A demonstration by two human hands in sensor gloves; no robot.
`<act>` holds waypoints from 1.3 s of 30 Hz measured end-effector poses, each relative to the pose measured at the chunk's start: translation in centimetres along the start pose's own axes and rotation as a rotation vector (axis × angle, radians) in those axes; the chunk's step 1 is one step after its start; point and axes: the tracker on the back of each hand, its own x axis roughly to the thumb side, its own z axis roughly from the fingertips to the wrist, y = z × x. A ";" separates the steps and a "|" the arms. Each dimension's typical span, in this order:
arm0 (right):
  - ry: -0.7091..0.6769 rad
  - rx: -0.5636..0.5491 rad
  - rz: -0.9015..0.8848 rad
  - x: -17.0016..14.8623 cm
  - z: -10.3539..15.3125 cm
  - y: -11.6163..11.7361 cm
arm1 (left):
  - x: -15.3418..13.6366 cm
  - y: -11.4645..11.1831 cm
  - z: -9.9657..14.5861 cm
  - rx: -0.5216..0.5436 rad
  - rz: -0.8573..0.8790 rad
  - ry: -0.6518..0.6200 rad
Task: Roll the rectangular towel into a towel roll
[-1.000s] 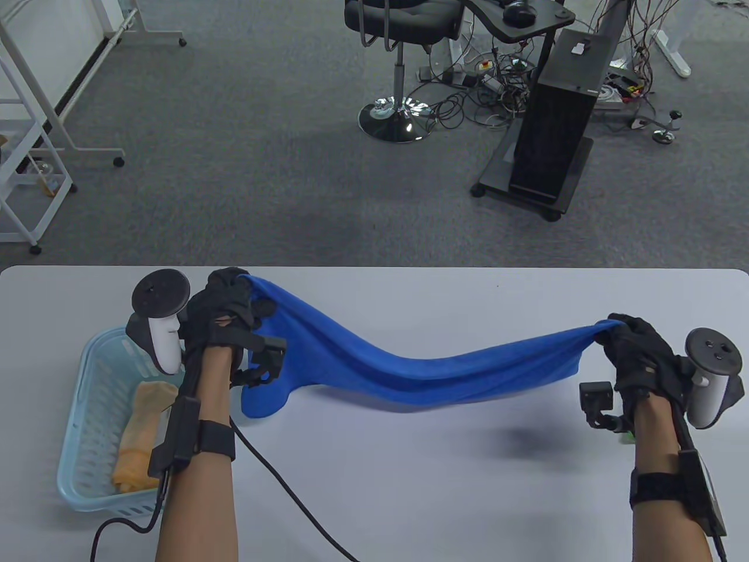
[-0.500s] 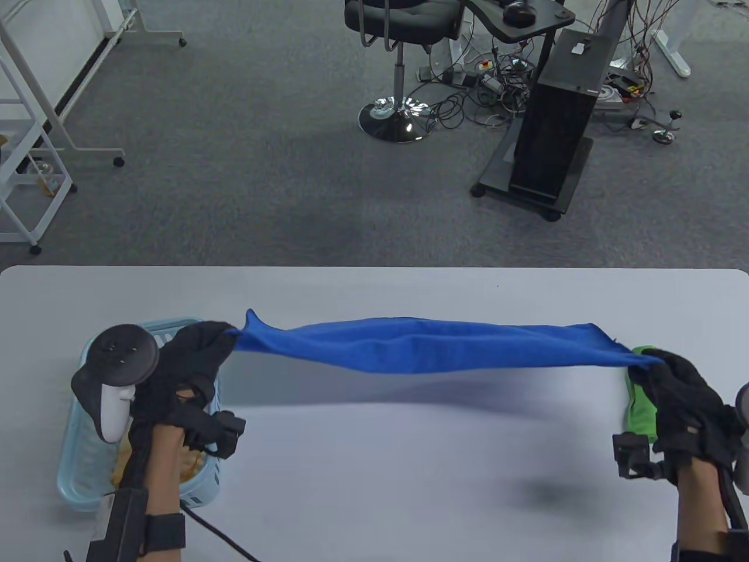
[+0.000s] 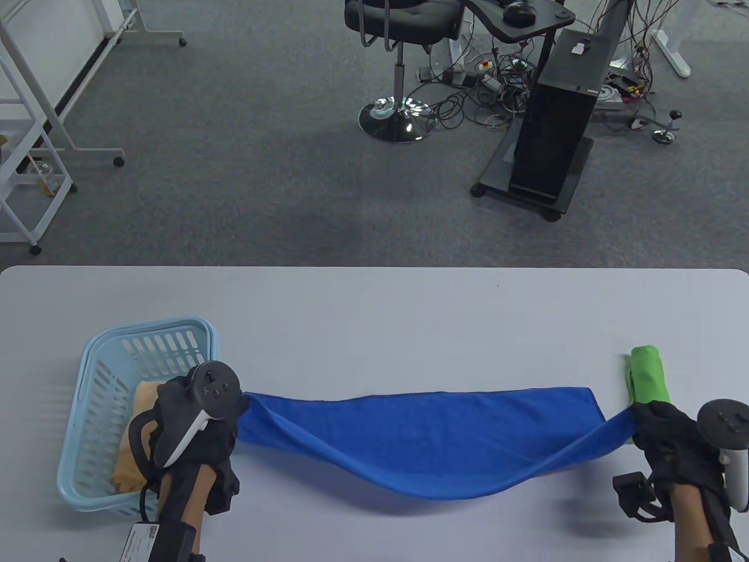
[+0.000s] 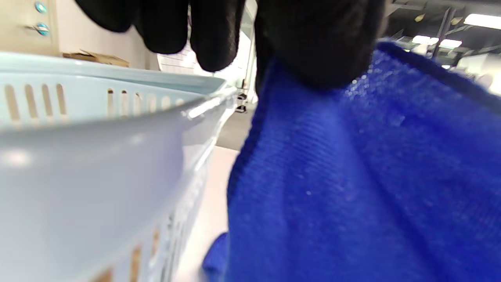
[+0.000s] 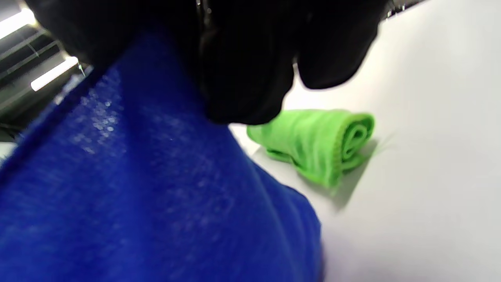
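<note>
A blue rectangular towel (image 3: 421, 439) stretches across the near middle of the table (image 3: 374, 304), sagging toward me between its two held ends. My left hand (image 3: 234, 410) grips its left end beside the basket; the left wrist view shows the fingers (image 4: 317, 43) pinching the blue cloth (image 4: 352, 188). My right hand (image 3: 643, 424) grips its right end; the right wrist view shows the fingers (image 5: 242, 66) closed over the cloth (image 5: 137, 196).
A light blue plastic basket (image 3: 111, 357) with an orange towel (image 3: 131, 451) inside stands at the left, right by my left hand; its wall shows in the left wrist view (image 4: 98, 164). A rolled green towel (image 3: 646, 374) lies at the right, just beyond my right hand, and shows in the right wrist view (image 5: 325, 145).
Both hands have pulled back toward me and lowered, carrying the towel from mid-air down near the table's front. The towel went from bunched, to taut, to spread and sagging.
</note>
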 end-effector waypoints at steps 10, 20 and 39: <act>0.047 -0.039 0.247 4.2 -4.9 2.4 | 3.2 -0.2 -6.1 -0.094 -0.162 0.172; 0.037 0.054 0.261 6.0 -3.4 3.4 | 4.5 0.6 -6.1 -0.182 -0.315 0.124; -0.408 0.338 0.444 16.1 3.3 20.6 | 21.8 -14.9 3.4 -0.210 0.000 -0.351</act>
